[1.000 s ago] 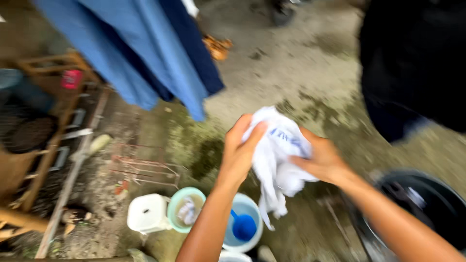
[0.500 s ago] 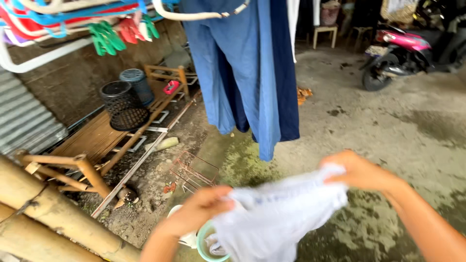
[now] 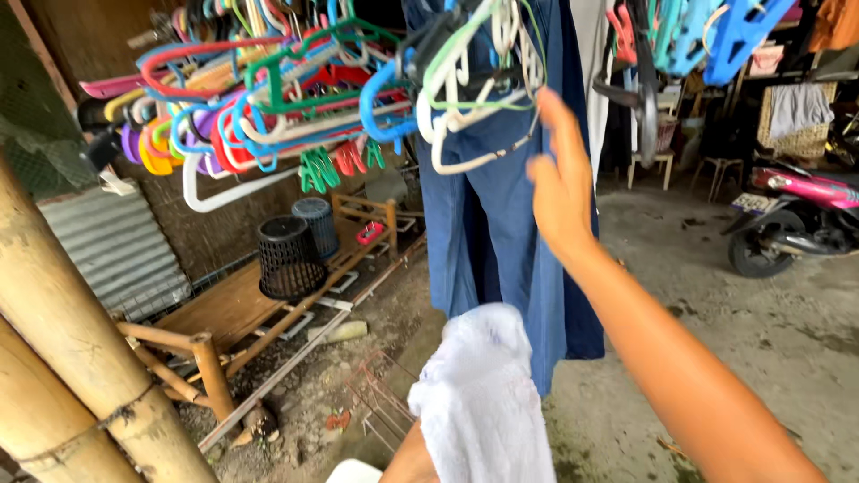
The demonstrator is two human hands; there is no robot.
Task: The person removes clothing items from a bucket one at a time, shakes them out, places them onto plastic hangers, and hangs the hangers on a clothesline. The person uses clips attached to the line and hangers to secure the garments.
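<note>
My right hand (image 3: 562,179) is raised with its fingers apart and holds nothing. It is just right of a white plastic hanger (image 3: 465,134) that hangs among several coloured hangers (image 3: 286,89) on a rail overhead. A wet white cloth (image 3: 483,402) is bunched low in the middle of the view and draped over my left hand. That hand is hidden under the cloth; only its wrist (image 3: 410,461) shows. A long blue garment (image 3: 501,241) hangs behind the cloth and my right hand.
Thick bamboo poles (image 3: 72,349) stand at the left. A black mesh basket (image 3: 288,258) sits on a low wooden frame (image 3: 224,309) by the wall. A pink motorbike (image 3: 792,215) is parked at the right on the wet concrete floor (image 3: 769,340).
My view has swung up from the floor to the hangers. My right hand let go of the white cloth and rose toward the hangers, leaving the cloth on my left hand.
</note>
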